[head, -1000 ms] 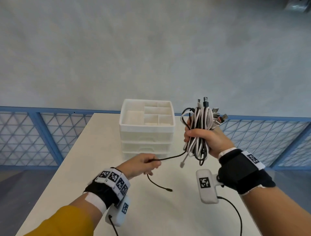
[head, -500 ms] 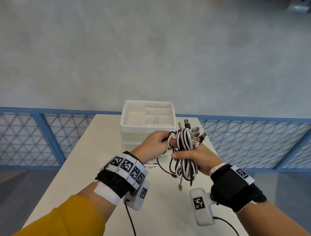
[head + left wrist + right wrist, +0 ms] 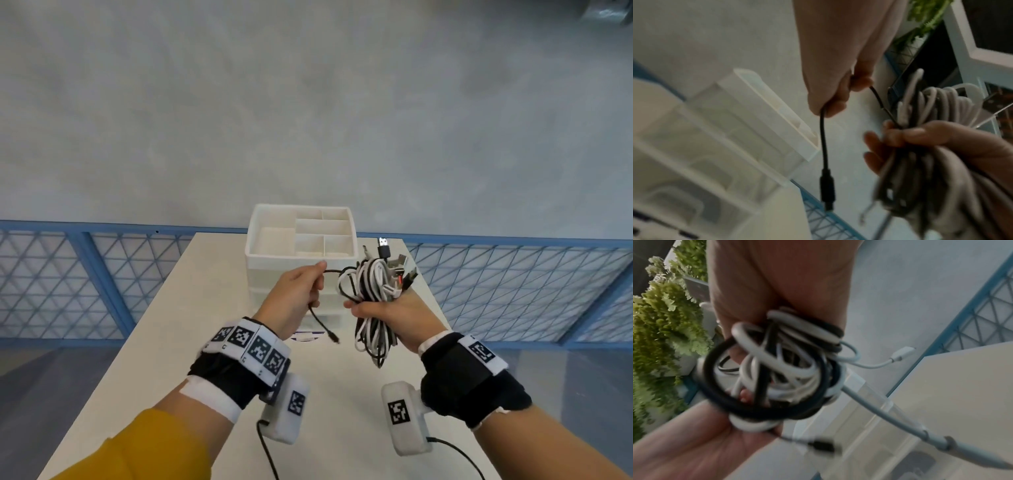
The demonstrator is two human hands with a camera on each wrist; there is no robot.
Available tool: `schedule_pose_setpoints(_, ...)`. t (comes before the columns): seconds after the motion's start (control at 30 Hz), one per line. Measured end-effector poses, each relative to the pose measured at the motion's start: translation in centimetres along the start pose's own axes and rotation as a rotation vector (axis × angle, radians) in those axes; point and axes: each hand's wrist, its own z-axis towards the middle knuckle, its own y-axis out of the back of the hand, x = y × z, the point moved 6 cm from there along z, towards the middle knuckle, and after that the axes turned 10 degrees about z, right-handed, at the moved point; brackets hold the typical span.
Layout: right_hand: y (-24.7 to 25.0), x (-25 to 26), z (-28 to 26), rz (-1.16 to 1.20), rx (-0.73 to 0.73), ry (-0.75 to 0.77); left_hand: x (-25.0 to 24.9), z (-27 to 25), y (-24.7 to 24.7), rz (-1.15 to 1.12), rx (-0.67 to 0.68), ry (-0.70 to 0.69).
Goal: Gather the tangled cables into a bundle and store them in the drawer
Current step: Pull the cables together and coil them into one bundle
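No writing is showing legibly; only black-and-white square markers are sitting on the two wrist straps (image 3: 251, 346). Just in front of the one white plastic drawer organiser (image 3: 301, 246), the right hand (image 3: 387, 313) is clutching the looped bundle of black and white cables (image 3: 371, 291), while the left hand (image 3: 296, 296) is pinching one loose thin black cable end (image 3: 318, 317) beside it.

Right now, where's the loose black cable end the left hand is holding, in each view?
Head: black cable end dangles below the left hand, centre frame, left of the cable bundle.
Left wrist: plug hangs at lower centre, under the fingers.
Right wrist: a blurred black plug at lower centre, probably the same one.
Shared landmark: the white drawer organizer.
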Motion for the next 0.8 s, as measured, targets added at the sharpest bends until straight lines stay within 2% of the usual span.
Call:
schedule_pose_setpoints(0.07,-1.1,-0.1,0.0,-0.018,-0.006,0.043,-0.3,0.1,-0.7,-0.145,-0.042,0.009)
schedule_pose_setpoints(0.2,-2.1,-0.2,0.1,-0.043,-0.028,0.107,-0.5,0.4,-1.2,-0.298,-0.069,0.018)
schedule_pose_setpoints(0.4,-2.4,-1.8,0.8,0.048,-0.039,0.047,0.2,0.9,-2.1,-0.433,-0.055,0.073)
schedule_pose_setpoints(0.57,-1.3,-2.9,1.2,0.064,-0.129,0.006,0.7,1.4,-3.4,-0.445,0.034,0.093)
schedule_pose_setpoints(0.63,-0.5,-3.0,1.4,0.062,-0.178,0.021,2.1,2.1,-3.1,-0.399,0.026,0.126)
schedule_pose_setpoints(0.7,0.7,-2.9,1.7,0.047,-0.238,0.028,4.3,2.8,-1.6,-0.385,-0.040,0.197)
schedule_pose_setpoints(0.8,2.6,-3.3,2.2,0.009,-0.282,0.004,8.5,3.7,1.4,-0.412,-0.222,0.391)
